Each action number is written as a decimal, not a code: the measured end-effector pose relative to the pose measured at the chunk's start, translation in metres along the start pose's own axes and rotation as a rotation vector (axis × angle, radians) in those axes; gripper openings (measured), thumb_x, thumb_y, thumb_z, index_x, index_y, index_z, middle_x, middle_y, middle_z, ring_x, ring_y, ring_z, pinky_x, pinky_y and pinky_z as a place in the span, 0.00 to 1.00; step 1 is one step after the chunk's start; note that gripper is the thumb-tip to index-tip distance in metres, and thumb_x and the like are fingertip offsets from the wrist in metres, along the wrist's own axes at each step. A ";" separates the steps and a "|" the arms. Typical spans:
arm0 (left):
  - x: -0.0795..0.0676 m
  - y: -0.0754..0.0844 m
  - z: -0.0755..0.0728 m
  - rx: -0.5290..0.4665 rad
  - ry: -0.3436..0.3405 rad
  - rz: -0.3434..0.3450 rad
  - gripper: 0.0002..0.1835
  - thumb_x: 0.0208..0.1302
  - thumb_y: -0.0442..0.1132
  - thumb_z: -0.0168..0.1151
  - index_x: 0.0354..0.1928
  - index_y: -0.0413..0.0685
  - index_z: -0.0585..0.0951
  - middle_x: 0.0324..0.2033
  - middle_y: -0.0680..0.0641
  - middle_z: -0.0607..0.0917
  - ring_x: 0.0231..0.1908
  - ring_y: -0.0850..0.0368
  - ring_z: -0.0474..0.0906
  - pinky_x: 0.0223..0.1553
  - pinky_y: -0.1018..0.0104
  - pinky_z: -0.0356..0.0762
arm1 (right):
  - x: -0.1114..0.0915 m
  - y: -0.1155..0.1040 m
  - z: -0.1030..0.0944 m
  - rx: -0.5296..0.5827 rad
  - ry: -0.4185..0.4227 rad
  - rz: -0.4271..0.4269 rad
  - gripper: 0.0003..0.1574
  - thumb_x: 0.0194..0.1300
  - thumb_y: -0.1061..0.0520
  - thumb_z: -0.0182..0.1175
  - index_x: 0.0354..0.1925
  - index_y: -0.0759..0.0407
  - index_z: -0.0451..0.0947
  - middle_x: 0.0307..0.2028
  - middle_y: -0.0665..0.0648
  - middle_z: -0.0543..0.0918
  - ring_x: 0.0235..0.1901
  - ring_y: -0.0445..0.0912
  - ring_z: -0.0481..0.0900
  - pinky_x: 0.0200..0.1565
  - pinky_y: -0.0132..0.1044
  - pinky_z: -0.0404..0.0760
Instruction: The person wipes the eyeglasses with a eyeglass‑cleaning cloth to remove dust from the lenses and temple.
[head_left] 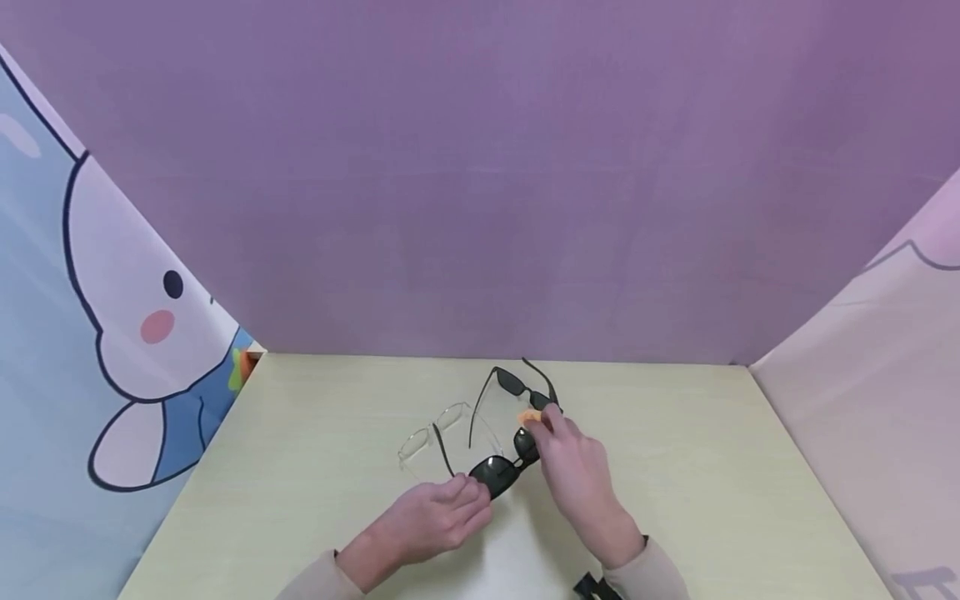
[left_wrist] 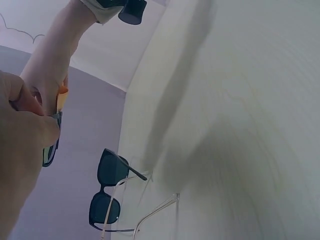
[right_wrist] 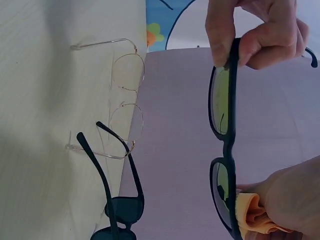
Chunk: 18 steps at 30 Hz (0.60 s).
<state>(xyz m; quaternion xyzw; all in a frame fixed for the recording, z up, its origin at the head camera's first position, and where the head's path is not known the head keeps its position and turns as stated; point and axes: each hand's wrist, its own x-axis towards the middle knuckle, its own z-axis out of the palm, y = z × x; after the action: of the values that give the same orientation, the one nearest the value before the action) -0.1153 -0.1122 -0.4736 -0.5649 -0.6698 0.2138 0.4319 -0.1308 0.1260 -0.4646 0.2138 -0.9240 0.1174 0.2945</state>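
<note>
Head view, left hand (head_left: pixel 441 514) pinching sunglasses (head_left: pixel 495 476), right hand (head_left: pixel 573 462) gripping cloth (head_left: pixel 528 415)

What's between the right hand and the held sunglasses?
An orange cloth, bunched between the right hand and the held sunglasses; the right wrist view shows it.

Clear glasses (head_left: pixel 415 444), sunglasses (head_left: pixel 512 382) on pale table (head_left: pixel 675 467)

Your head camera looks forward-down at the table (head_left: pixel 675 467); closer wrist views share the held sunglasses (right_wrist: pixel 228 146), left's nine o'clock, right's four.
</note>
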 end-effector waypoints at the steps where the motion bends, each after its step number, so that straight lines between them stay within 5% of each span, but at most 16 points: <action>1: 0.000 0.000 0.001 -0.007 0.010 -0.014 0.19 0.75 0.29 0.37 0.42 0.53 0.80 0.40 0.54 0.85 0.41 0.58 0.79 0.50 0.68 0.76 | 0.000 0.000 0.000 -0.011 0.003 -0.001 0.27 0.45 0.79 0.71 0.43 0.59 0.89 0.35 0.54 0.77 0.21 0.41 0.71 0.14 0.24 0.60; 9: -0.003 0.006 0.004 -0.051 0.013 -0.085 0.21 0.75 0.28 0.37 0.42 0.52 0.82 0.40 0.54 0.88 0.42 0.59 0.80 0.49 0.68 0.79 | -0.006 -0.004 -0.002 0.099 0.006 0.034 0.07 0.58 0.64 0.75 0.37 0.60 0.88 0.32 0.49 0.74 0.16 0.36 0.67 0.14 0.23 0.61; 14: -0.004 0.008 0.005 -0.060 0.033 -0.101 0.21 0.75 0.26 0.37 0.40 0.52 0.81 0.39 0.53 0.87 0.41 0.58 0.80 0.48 0.68 0.79 | -0.011 -0.006 -0.005 0.150 0.020 0.020 0.09 0.57 0.65 0.76 0.37 0.59 0.88 0.34 0.48 0.75 0.16 0.34 0.67 0.15 0.21 0.61; 18: -0.003 0.008 0.005 -0.061 0.037 -0.100 0.21 0.74 0.26 0.37 0.40 0.52 0.81 0.39 0.54 0.87 0.41 0.58 0.79 0.48 0.68 0.79 | -0.011 -0.002 -0.006 0.024 0.073 -0.023 0.13 0.54 0.70 0.74 0.39 0.62 0.87 0.35 0.52 0.76 0.18 0.39 0.71 0.12 0.24 0.62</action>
<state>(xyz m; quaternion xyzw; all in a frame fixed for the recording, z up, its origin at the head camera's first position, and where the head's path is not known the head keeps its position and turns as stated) -0.1149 -0.1120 -0.4832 -0.5473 -0.6953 0.1610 0.4371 -0.1184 0.1296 -0.4661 0.2233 -0.9087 0.1327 0.3269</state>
